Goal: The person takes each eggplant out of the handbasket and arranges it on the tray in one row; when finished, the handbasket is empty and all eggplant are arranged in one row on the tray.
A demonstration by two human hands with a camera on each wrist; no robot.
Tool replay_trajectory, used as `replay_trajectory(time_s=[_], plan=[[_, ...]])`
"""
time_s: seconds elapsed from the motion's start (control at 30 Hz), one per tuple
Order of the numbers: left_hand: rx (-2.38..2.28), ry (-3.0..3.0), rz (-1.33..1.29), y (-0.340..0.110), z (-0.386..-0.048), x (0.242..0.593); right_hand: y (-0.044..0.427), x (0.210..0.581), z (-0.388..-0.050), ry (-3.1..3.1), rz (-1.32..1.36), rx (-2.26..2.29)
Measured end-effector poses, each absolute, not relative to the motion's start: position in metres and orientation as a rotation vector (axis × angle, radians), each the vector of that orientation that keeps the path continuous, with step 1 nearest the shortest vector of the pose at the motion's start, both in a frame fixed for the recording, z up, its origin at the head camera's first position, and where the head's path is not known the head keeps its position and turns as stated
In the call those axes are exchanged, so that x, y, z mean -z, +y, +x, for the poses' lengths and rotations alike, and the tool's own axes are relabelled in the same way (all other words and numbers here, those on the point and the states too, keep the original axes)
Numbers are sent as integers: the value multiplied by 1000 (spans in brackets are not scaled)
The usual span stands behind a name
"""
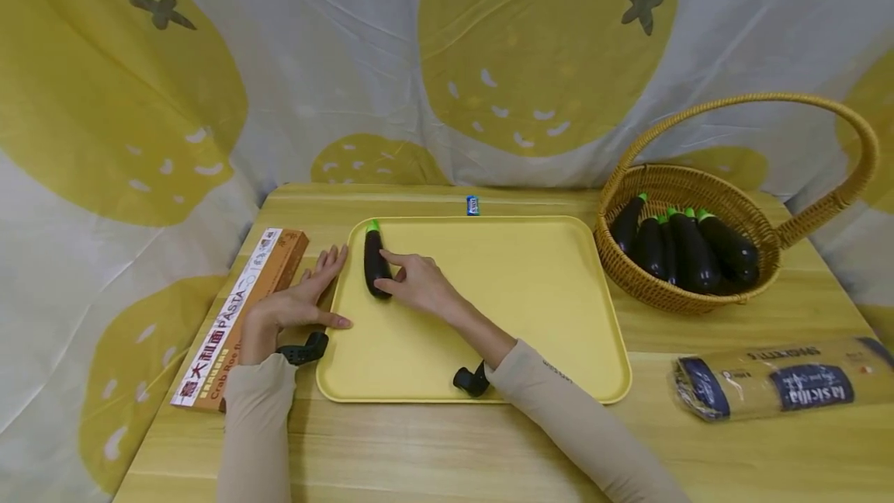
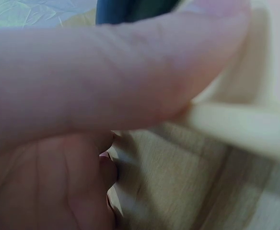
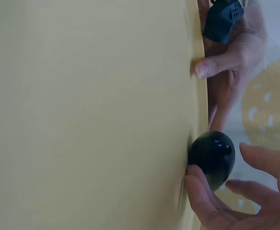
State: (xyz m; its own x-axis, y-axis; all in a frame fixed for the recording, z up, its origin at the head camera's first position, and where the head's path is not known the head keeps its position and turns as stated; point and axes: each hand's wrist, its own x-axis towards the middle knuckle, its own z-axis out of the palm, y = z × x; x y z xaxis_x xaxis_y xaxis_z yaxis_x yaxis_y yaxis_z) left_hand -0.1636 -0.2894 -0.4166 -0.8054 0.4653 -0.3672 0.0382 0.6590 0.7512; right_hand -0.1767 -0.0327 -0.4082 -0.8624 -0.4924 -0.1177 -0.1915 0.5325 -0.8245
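A dark eggplant (image 1: 376,262) with a green stem lies on the left side of a yellow tray (image 1: 503,317), stem toward the back. My right hand (image 1: 419,283) is at its right side. In the right wrist view a finger touches the eggplant (image 3: 212,160), while the thumb stands slightly apart from it. My left hand (image 1: 296,305) rests at the tray's left edge with fingers extended, its thumb over the rim. That thumb (image 2: 106,76) fills much of the left wrist view, where the tray's rim (image 2: 240,122) is partly hidden.
A wicker basket (image 1: 656,297) holding several eggplants stands at the back right. A spaghetti pack (image 1: 754,379) lies in front of it. A pasta box (image 1: 279,254) lies left of the tray, and a small blue packet (image 1: 472,206) behind it.
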Motion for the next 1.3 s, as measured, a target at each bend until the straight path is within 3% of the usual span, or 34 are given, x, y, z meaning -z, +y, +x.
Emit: replay_trajectory(time_s=[0.27,0.57,1.3], plan=[[-1027,2342,420,-291,-165,418,3,400,-179,2429,-630,1250],[-1032,2331,435,-292,-164,417,80,381,-173,2398,-643,1293],[-1056,2315,458,-293,-165,419,258,342,-133,2683,-317,1238]])
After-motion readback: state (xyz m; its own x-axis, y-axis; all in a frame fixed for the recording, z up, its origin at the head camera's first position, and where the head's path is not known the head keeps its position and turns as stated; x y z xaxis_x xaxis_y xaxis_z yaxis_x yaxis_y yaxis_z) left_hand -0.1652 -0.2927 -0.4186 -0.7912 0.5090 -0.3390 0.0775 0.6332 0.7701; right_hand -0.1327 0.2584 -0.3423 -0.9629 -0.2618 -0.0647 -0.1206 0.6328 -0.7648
